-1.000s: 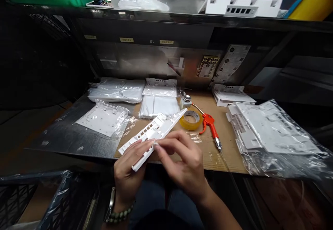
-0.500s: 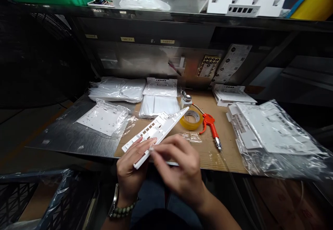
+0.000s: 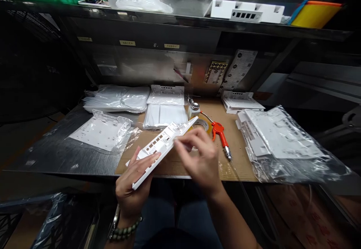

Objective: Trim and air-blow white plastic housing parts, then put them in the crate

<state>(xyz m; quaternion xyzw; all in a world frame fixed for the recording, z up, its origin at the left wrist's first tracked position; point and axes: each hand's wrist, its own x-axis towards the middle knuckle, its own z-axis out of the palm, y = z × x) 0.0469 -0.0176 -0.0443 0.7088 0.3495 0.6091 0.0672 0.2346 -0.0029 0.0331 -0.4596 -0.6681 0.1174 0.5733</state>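
Note:
A white plastic housing panel (image 3: 165, 140) with a row of square cutouts is held tilted above the cardboard, its far end raised to the right. My left hand (image 3: 135, 177) grips its lower left end, fingers over the cutout side. At the panel's right long edge, my right hand (image 3: 201, 159) has thumb and forefinger pinched together; whatever is between them is too small and blurred to name. Behind the panel, a roll of yellow tape (image 3: 208, 123) is partly hidden. An orange air blow gun (image 3: 221, 134) lies to the right of it.
Bagged white panels lie at the left (image 3: 98, 130) and stacked at the right (image 3: 282, 136). Plastic bags (image 3: 118, 98) are piled behind. A dispenser bottle (image 3: 194, 110) stands mid-table. The blow gun's hose (image 3: 245, 192) hangs over the front edge. A metal shelf (image 3: 180, 19) overhangs the back.
My right hand has slid up along the panel's edge, away from my left hand. In view, the panel and left hand sit slightly further left, as the whole scene has shifted left.

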